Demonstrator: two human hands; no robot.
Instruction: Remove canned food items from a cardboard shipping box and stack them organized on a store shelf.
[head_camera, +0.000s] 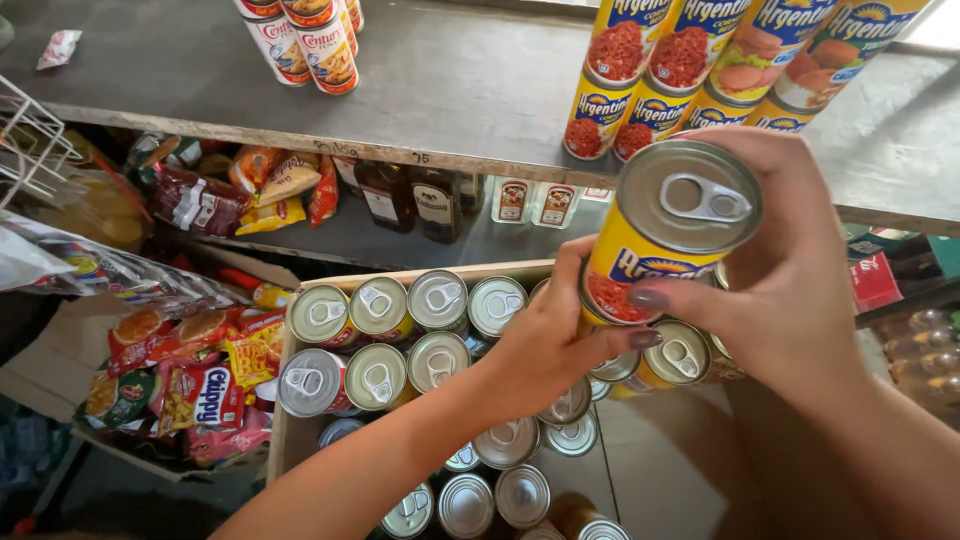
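Note:
My right hand (790, 270) grips a yellow-and-blue pull-tab can (670, 235), lifted above a cardboard box (300, 435) of similar cans (380, 345). A second can (672, 358) sits tucked under that same hand. My left hand (550, 345) reaches in from the lower left and its fingers touch the lower side of the raised can. The box holds several silver-topped cans packed in rows.
A dark shelf top (460, 90) carries stacked yellow cans (650, 90) at the right and red-and-white cans (315, 40) at the left. Below are dark bottles (420, 200), snack packets (200, 380) and a white wire rack (30, 140).

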